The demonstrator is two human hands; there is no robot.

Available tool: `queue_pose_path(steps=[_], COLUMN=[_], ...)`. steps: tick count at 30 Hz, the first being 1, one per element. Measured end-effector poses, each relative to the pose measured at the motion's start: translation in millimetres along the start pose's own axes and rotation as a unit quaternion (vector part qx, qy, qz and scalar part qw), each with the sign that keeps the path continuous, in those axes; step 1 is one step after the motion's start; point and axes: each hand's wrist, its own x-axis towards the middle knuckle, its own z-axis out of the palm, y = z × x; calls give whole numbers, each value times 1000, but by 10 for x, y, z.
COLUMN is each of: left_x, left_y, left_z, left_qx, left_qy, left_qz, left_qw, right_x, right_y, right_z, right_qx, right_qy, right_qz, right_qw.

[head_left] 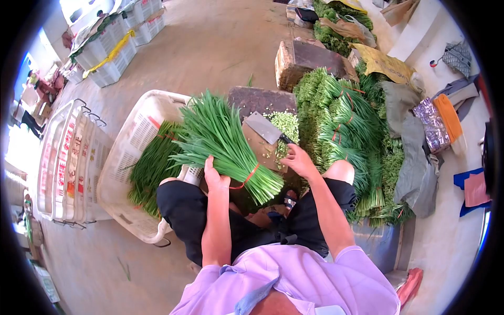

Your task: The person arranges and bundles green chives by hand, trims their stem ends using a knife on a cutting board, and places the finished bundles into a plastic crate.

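My left hand (pixel 214 176) is closed around the lower part of a large bundle of garlic chives (pixel 226 144), tied near its cut stems with a red band. The leafy tips fan out to the upper left. My right hand (pixel 299 160) is closed at the end of the dark handle of a cleaver (pixel 264 127). Its broad blade lies flat over a brown board (pixel 256 144). Chopped pale green stem ends (pixel 285 126) are heaped beside the blade and scattered below it.
At left, a white plastic basket (pixel 123 163) holds more chives (pixel 155 173). Stacked white crates (pixel 68 163) stand beyond it. On the right lies a big pile of banded chive bundles (pixel 341 126), with cloths and bags (pixel 417 157) alongside. A worn wooden box (pixel 310 63) stands ahead.
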Motion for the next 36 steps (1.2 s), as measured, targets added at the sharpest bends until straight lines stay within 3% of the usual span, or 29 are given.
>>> queue_pose_path(steps=[2, 4, 5, 6, 8, 9, 10, 12, 13, 14, 16, 18, 20, 21, 24, 29, 32, 34, 36], left_x=[-86, -114, -148, -127, -276, -259, -272, -318, -282, -326, -326, -322, -248, -302, -344, -318, -319, -344, -430], left_y=[-10, -74, -143, -218, -241, -241, -251, -282, -318, -336, -361, -393, -431, -456, -479, -458, -419, -398, -416], left_z=[28, 136, 199, 176, 321, 206, 158, 102, 129, 105, 186, 201, 50, 101, 87, 70, 71, 171, 277], left_qx=[11, -11, 22, 48, 62, 47, 47, 116, 201, 234, 317, 293, 241, 240, 231, 240, 223, 229, 329], left_qy=[-12, -35, -37, -24, -32, -102, -104, -88, -130, -142, -72, -67, -8, -1, 9, -6, -26, -40, -71], left_qz=[-20, -109, -109, -109, -59, -30, -30, -6, 13, 35, 1, 6, 27, 57, 44, 54, 24, 32, 78], left_qw=[1000, 993, 993, 993, 996, 993, 993, 989, 971, 961, 946, 954, 970, 969, 972, 969, 974, 972, 939], right_x=[0, 81, 2, 16, 70, 104, 110, 107, 121, 77, -105, -151, -134, -55, -112, -151, -180, -186, -265], right_y=[-389, -544, -689, -721, -740, -645, -609, -567, -572, -542, -752, -738, -541, -275, -257, -313, -431, -520, -614], right_z=[70, 331, 384, 507, 621, 728, 771, 836, 891, 911, 811, 773, 796, 932, 863, 841, 824, 821, 926], right_qx=[104, 207, 332, 366, 294, 301, 301, 173, 137, 140, -17, -19, 157, 301, 348, 356, 318, 91, -5], right_qy=[-159, -243, -272, -227, -195, -141, -141, 0, 31, 29, -21, -46, -5, 5, -7, -16, -12, 30, 89], right_qz=[66, 101, 122, 93, 18, -18, -21, -81, -140, -135, -92, -78, -3, -21, 33, 19, -16, -33, -67], right_qw=[980, 942, 895, 898, 936, 943, 943, 982, 980, 980, 995, 996, 988, 953, 937, 934, 948, 995, 994])
